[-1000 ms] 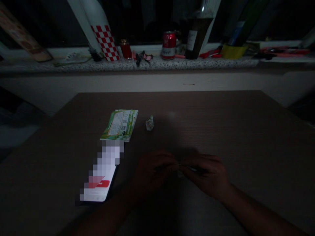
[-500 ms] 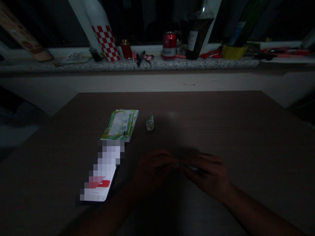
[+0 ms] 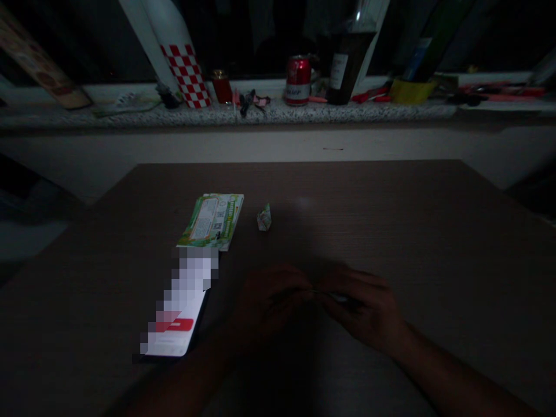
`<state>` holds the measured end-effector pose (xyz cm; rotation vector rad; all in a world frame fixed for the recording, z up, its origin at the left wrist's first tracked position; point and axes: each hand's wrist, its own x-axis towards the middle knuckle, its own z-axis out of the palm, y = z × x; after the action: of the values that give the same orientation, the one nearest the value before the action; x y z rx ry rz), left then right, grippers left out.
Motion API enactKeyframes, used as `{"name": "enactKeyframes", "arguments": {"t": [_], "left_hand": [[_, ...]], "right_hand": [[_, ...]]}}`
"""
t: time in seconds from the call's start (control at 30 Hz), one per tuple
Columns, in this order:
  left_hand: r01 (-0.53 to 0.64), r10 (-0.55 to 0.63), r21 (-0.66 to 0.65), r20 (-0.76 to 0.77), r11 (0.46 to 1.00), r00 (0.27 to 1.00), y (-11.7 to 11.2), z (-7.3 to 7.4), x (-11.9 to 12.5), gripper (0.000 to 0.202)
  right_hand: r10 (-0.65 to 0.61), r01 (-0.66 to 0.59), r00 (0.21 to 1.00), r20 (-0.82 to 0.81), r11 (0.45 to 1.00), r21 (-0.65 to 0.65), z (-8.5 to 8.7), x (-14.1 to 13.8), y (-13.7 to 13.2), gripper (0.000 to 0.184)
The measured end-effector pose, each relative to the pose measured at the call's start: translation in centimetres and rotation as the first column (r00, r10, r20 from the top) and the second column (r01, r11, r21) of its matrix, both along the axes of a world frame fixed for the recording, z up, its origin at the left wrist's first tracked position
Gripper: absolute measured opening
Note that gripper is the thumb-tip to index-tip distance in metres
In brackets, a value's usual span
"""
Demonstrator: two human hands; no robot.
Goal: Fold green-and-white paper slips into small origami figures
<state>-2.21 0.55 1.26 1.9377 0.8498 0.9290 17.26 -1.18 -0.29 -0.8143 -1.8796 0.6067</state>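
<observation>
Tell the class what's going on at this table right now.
Together, a person's left hand and right hand pinch a small thin piece, too dimly lit to identify. A lit phone lies on the table to their left, with a green-printed paper stack just beyond it. A small creased object sits right of the stack.

- Flat wood-grained table: grey-brown, fine streaks.
- Flat printed green-and-white packets toward its far-left corner: yellowish patches.
- Small crumpled lump, right of them: green and whitish.
- Slab-shaped dark-rimmed phone: white screen, 1 red bar.
- Small thin piece at the right hand: whitish.
- Stone sill: grey, black-speckled.
- Tall white bottle toward its left end: red-and-white checks.
</observation>
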Motion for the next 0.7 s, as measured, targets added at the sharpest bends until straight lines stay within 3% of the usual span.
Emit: {"name": "enactKeyframes", "arguments": {"t": [0.2,0.4,0.47,0.57,0.7], "left_hand": [[-0.045,0.053,-0.103,0.080,0.994,0.995,-0.21,-0.08,0.21,0.007],[-0.073,0.089,-0.256,0.053,0.964,0.995,-0.24,-0.20,0.45,0.008],[-0.048,0.070,-0.297,0.065,0.954,0.995,-0.27,-0.36,0.40,0.009],[-0.065,0.091,-0.301,0.072,0.951,0.993,-0.29,-0.66,0.28,0.011],[0.033,-0.027,-0.101,0.061,0.994,0.998,-0.03,-1.01,0.14,0.020]], "right_hand": [[-0.051,0.040,0.998,-0.046,0.973,-0.226,-0.34,-0.27,-0.19,0.003],[-0.027,-0.055,0.987,-0.155,0.864,-0.501,-0.65,-0.69,-0.29,0.007],[-0.048,-0.130,0.961,-0.271,0.788,-0.602,-0.68,-0.61,-0.15,0.009],[-0.113,-0.284,0.894,-0.435,0.609,-0.741,-0.72,-0.40,0.20,0.013],[-0.202,-0.497,0.791,-0.578,0.341,-0.798,-0.76,-0.37,0.38,0.017]]}}
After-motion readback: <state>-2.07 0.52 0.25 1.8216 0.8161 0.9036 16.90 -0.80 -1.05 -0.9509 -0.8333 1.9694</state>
